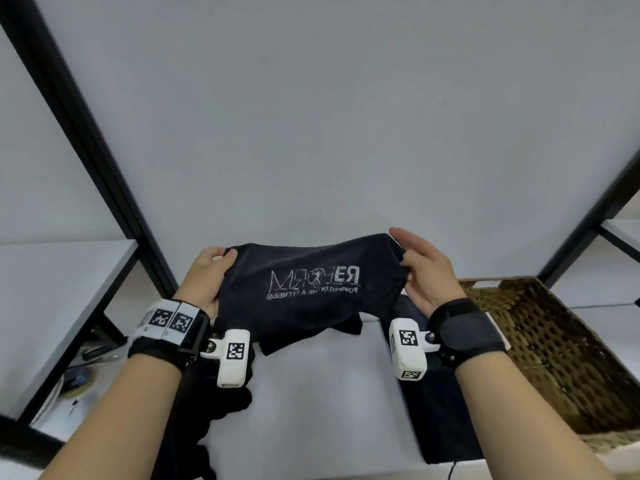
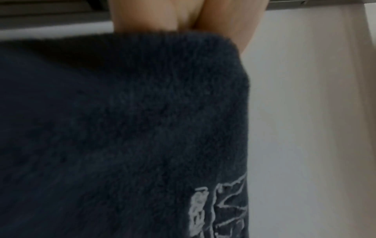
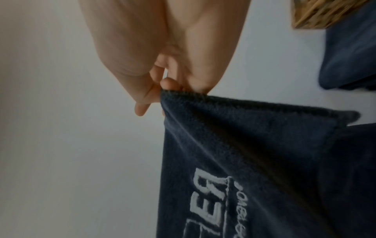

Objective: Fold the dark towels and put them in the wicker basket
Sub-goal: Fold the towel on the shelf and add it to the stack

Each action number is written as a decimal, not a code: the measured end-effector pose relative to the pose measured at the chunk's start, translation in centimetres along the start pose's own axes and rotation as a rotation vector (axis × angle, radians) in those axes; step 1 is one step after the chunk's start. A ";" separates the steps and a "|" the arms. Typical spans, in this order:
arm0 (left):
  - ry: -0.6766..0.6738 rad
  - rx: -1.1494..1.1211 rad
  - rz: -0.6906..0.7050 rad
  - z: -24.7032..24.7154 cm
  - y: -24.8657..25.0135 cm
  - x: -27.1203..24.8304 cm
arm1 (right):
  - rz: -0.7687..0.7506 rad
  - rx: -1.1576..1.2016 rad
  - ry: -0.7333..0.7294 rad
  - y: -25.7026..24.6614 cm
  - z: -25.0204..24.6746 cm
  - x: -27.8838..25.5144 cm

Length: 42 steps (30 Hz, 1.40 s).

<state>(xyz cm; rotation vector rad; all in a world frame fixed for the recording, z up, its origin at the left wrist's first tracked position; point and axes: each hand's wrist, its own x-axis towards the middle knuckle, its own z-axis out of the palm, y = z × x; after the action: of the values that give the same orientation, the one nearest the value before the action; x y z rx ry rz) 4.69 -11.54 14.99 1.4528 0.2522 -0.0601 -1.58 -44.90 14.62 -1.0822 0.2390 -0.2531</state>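
Both hands pinch the printed towel [image 1: 311,289] by its far corners — left hand [image 1: 207,275], right hand [image 1: 426,271] — long axis left-right above the worktop [image 1: 318,393], wicker basket [image 1: 554,341] nearer the right hand.

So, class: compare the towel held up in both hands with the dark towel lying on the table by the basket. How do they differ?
The held towel hangs in the air, gripped at its top corners by the left hand and right hand; the towel on the table lies flat, untouched. The held towel shows white lettering; the lying one shows none. Both are dark, and neither is in the wicker basket.
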 end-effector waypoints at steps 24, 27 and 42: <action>-0.002 0.926 -0.429 -7.4 -32.0 -13.6 | 0.648 -0.806 -0.033 24.3 -18.3 -17.9; -0.055 1.049 -0.445 -7.4 -32.5 -13.5 | 0.698 -0.972 -0.089 25.6 -18.6 -17.8; -0.724 1.527 -0.243 0.2 -35.7 -2.3 | 0.804 -1.316 -0.216 28.2 -17.9 -14.1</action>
<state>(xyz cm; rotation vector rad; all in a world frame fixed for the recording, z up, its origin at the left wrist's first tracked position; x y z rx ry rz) -4.42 -16.30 -19.23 2.7411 -0.3255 -1.1605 -18.13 -42.79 -17.54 -2.1644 0.6622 0.8740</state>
